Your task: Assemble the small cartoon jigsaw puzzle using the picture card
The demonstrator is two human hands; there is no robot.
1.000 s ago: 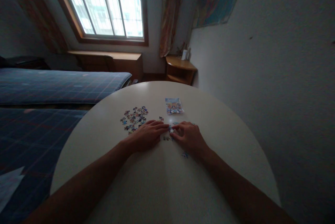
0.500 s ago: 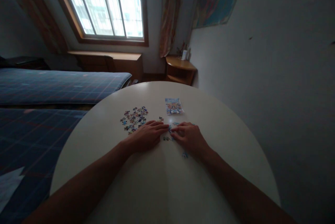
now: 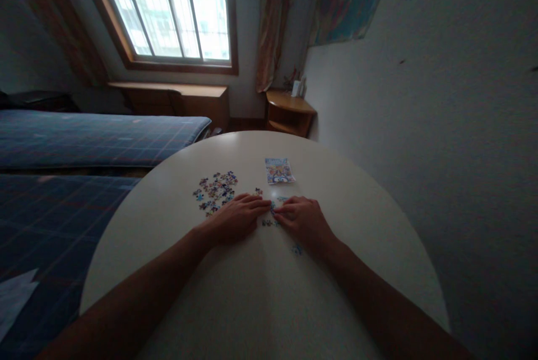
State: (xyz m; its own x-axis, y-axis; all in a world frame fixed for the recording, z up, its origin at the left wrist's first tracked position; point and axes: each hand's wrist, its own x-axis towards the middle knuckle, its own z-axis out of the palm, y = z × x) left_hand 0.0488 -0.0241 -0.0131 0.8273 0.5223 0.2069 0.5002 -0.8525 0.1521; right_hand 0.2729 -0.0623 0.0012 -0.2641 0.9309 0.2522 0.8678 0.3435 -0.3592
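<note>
Both my hands rest on a round white table (image 3: 252,304). My left hand (image 3: 235,217) lies flat, fingers stretched toward the right, beside a heap of loose puzzle pieces (image 3: 215,189). My right hand (image 3: 305,220) has its fingers curled and pressed on a small joined patch of puzzle pieces (image 3: 275,206) between the two hands. A few stray pieces (image 3: 296,249) lie by my right wrist. A small picture card (image 3: 279,170) lies just beyond the hands.
A bed with a blue checked cover (image 3: 84,138) runs along the table's left side. A white wall (image 3: 441,124) stands close on the right. Beyond are a window (image 3: 168,7), a wooden desk (image 3: 185,99) and a corner shelf (image 3: 290,110).
My right hand's fingertips have shifted slightly on the joined pieces. My left hand stays where it was.
</note>
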